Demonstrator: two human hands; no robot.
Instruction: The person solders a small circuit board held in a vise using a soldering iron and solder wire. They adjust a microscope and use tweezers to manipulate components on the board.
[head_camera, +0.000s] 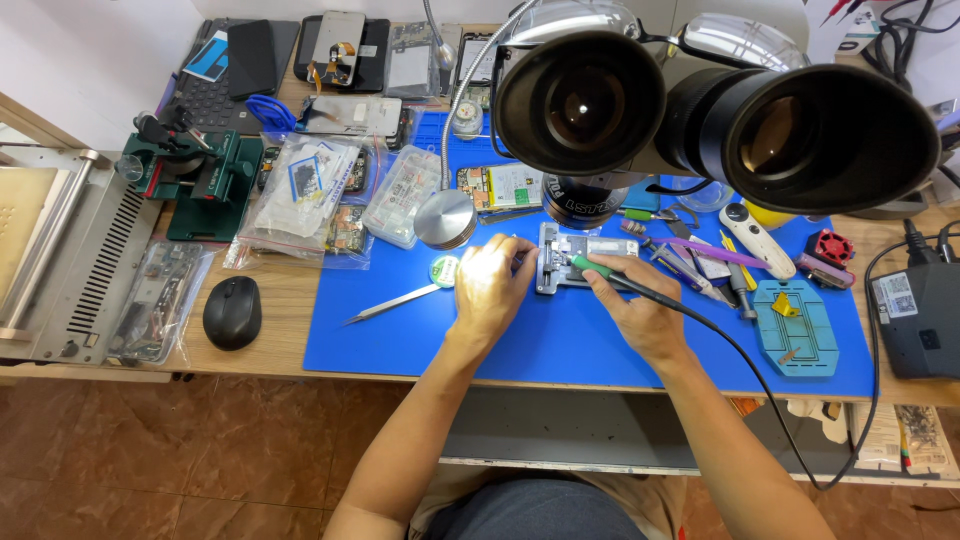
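Right hand: right hand (640, 315) is curled shut around a soldering iron (600, 270) with a green grip, held like a pen, its tip pointing down and left onto the metal holder; the black cord (740, 355) trails off the back of the hand toward the desk edge.
Left hand: left hand (490, 280), brightly lit by the lamp, rests on the blue mat (560, 345) with its fingers bent toward the left edge of the holder; whether it pinches a tool or only steadies the holder, I cannot tell.
Work piece: a small metal holder (570, 258) with a board clamped in it sits on the mat directly under the microscope lens, between the two hands.
Microscope: the two large black eyepieces (700, 115) fill the top of the view, close to the camera.
Progress, as a judgement: the board is already seated in the holder and the iron is at the board, so the soldering looks to be in hand rather than finished; the joint itself is too small to make out.
Left untouched: tweezers (395, 303) lie loose on the mat to the left, a small green solder reel (444, 270) just beside the left hand, and more hand tools (700, 265) are spread to the right of the holder.
Around the mat: a black mouse (232, 312) sits on the wooden desk (270, 345), with bags of parts (300, 200) and phone screens (340, 50) further back.
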